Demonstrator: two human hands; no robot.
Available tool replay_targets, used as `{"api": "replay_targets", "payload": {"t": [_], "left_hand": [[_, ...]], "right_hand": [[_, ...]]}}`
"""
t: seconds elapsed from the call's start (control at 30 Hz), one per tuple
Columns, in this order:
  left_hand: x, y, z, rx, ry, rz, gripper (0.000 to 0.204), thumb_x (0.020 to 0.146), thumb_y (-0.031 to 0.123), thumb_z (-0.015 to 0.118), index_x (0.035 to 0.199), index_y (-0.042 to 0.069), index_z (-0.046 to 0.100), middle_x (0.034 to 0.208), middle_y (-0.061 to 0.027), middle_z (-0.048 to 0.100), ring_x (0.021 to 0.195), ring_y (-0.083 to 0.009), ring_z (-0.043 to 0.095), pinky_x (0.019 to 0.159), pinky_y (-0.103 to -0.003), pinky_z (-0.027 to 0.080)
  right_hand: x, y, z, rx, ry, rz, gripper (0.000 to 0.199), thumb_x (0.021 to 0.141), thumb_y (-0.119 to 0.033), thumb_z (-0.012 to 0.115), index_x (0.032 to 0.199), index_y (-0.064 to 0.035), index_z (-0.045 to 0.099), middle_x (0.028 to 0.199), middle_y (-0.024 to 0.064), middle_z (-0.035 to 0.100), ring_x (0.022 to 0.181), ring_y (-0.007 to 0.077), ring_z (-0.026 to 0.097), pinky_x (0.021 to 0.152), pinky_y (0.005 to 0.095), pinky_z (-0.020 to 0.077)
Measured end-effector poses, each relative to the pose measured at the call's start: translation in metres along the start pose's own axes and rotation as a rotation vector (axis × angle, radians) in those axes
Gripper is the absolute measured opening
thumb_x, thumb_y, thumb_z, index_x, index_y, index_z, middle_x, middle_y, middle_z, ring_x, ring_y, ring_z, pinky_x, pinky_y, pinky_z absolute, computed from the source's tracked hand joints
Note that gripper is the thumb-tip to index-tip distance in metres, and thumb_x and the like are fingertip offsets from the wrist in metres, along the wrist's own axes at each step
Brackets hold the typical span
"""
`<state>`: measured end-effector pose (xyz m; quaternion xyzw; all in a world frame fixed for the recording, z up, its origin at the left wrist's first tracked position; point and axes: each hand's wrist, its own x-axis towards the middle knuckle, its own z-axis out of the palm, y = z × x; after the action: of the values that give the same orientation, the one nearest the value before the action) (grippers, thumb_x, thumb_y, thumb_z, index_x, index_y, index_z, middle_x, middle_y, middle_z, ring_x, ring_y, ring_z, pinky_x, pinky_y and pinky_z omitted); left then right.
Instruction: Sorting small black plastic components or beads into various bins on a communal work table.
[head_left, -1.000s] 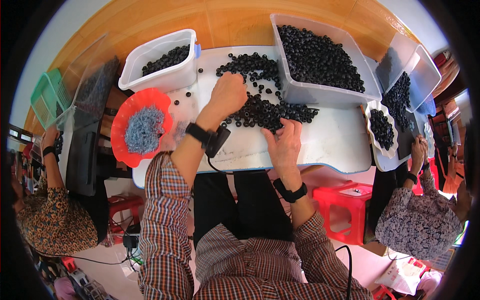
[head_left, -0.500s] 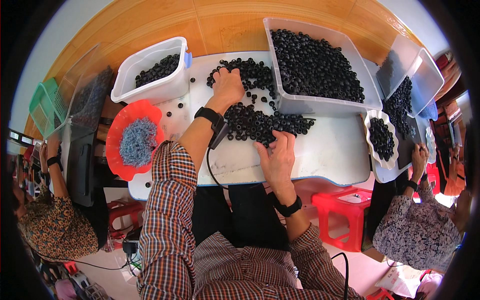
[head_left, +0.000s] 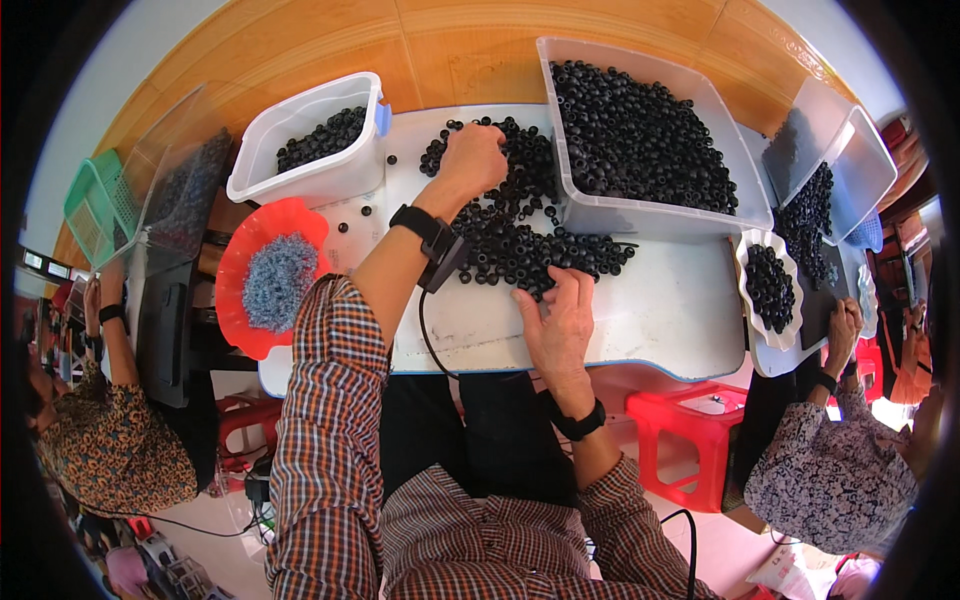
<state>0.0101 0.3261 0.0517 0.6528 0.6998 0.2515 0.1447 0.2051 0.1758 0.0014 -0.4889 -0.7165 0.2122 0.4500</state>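
Note:
Black round beads [head_left: 512, 250] with holes lie in a loose heap on the white table, reaching from the far side down to its middle. My left hand [head_left: 473, 160] is bent down over the far part of the heap, and its fingertips are hidden. At the heap's near edge my right hand [head_left: 560, 325] rests with its thumb apart from the fingers, the fingertips touching the closest beads. Nothing shows in its grasp. A large clear bin [head_left: 660, 212] filled with similar black beads stands right of the heap.
Left stand a white tub [head_left: 345, 170] of black beads and a red scalloped bowl [head_left: 235, 310] of small blue-grey pieces. A white scalloped dish [head_left: 790, 325] of black beads sits at right. Co-workers sit either side. A red stool [head_left: 700, 450] stands below right.
My left hand has moved slightly right and away, its fingers now more curled under. More beads fill the gap between the far and near parts of the heap. My right hand stays nearly still.

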Motion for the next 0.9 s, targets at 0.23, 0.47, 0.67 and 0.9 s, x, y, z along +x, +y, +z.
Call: {"api": "replay_targets", "payload": {"t": [0.23,0.47,0.67,0.9], "left_hand": [[0.014,0.021,0.019,0.093,-0.049,-0.023,0.047,0.084,0.002,0.052,0.126,0.019,0.062,0.136,-0.011,0.048,0.123,-0.0415,0.041,0.099,-0.056,0.04],[-0.004,0.032,0.025,0.188,-0.205,0.006,0.054,0.081,-0.001,0.053,0.129,0.02,0.057,0.133,-0.0089,0.045,0.121,-0.0423,0.041,0.098,-0.057,0.041],[-0.03,0.044,0.024,0.152,-0.335,-0.045,0.04,0.086,0.008,0.053,0.125,0.012,0.061,0.131,-0.0167,0.047,0.124,-0.0418,0.038,0.099,-0.057,0.038],[-0.052,0.052,0.019,0.147,-0.37,0.049,0.054,0.075,-0.003,0.047,0.125,0.01,0.063,0.127,-0.0191,0.052,0.117,-0.0411,0.047,0.098,-0.049,0.043]], "right_hand": [[0.001,0.0,-0.002,-0.012,0.0,-0.004,0.048,0.075,-0.009,0.079,0.114,0.0035,0.053,0.109,0.0169,0.052,0.076,0.0246,0.06,0.066,0.0348,0.0518],[0.002,-0.001,-0.002,0.005,-0.002,-0.008,0.049,0.074,-0.009,0.08,0.114,0.0034,0.053,0.108,0.0169,0.052,0.075,0.0251,0.059,0.066,0.0356,0.0516],[0.001,-0.005,-0.002,0.001,0.01,-0.01,0.05,0.073,-0.008,0.08,0.113,0.0036,0.054,0.107,0.0166,0.052,0.074,0.0248,0.059,0.064,0.0354,0.0514],[-0.001,0.001,-0.001,-0.033,0.043,-0.033,0.051,0.072,-0.009,0.082,0.112,0.0042,0.053,0.105,0.0158,0.052,0.073,0.0239,0.059,0.064,0.0348,0.0513]]}}
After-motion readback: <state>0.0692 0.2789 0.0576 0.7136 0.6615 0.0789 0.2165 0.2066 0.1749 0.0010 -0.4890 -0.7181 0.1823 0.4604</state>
